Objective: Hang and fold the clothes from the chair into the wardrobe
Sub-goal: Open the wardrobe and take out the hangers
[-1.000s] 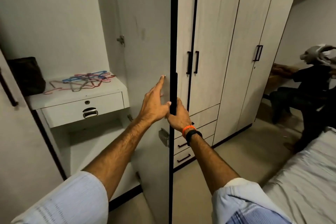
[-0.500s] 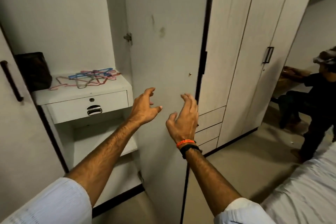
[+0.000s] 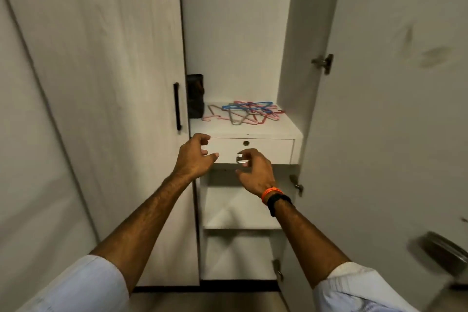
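The wardrobe stands open in front of me, its right door swung wide. Several coloured plastic hangers lie in a heap on the shelf top above a white drawer. My left hand hovers at the drawer's left end with fingers loosely curled, holding nothing. In front of the drawer's metal handle is my right hand, fingers and thumb loosely curved around it without a clear grip. No clothes or chair are in view.
A dark bag stands at the shelf's back left corner. The left wardrobe door is closed, with a black handle. Below the drawer is a white shelf, then another compartment. Hinges stick out along the open door's edge.
My view has swung left to face the open compartment. Both hands left the right door's edge and came forward to the drawer front.
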`<state>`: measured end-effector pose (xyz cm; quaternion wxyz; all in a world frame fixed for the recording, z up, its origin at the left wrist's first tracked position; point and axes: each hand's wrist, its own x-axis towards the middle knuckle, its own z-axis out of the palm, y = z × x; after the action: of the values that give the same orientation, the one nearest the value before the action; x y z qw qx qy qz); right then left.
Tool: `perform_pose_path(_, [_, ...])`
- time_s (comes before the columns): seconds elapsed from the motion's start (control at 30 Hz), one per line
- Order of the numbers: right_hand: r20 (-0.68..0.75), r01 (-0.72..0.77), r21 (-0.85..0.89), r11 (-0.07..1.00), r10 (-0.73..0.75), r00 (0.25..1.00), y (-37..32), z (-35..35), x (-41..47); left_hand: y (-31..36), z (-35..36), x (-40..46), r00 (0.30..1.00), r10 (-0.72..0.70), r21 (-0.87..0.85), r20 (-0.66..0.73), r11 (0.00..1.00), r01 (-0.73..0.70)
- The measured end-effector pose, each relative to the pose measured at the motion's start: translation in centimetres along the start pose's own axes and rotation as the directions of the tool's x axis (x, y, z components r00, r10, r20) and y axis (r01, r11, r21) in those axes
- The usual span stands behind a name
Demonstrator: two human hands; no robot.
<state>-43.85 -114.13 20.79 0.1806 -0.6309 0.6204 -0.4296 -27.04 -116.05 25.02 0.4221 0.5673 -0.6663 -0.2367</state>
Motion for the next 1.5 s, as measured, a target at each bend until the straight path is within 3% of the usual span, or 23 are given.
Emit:
perform_pose_path(0.17, [0.075,0.029,-0.012,1.0,-0.028,0.997,-2.1,7.0,6.9,-5.2,-4.0,6.7,0.996,-0.036,0.033,-0.082,0.999,0.038])
perform_pose_path(0.4, [0.109,-0.01,-0.028,1.0,0.013,0.994,-5.0,15.0,17.8,-9.0,-7.3,18.3,0.996,-0.039,0.042,-0.076,0.998,0.043])
perform_pose_path(0.8, [0.194,-0.059,-0.067,0.996,0.071,0.978,-5.6,19.6,25.9,-9.8,-5.4,26.4,0.999,0.046,-0.028,0.021,0.999,-0.046])
perform_pose_path(1.13, [0.117,-0.068,0.041,0.997,0.063,0.991,-6.0,19.8,20.8,-9.7,-6.6,21.1,0.995,0.08,-0.001,-0.061,0.997,-0.08])
perform_pose_path(1.5, [0.057,0.107,0.113,0.988,-0.114,0.992,-12.2,21.5,4.1,-9.5,-15.0,4.0,0.963,0.015,0.062,-0.269,0.998,0.002])
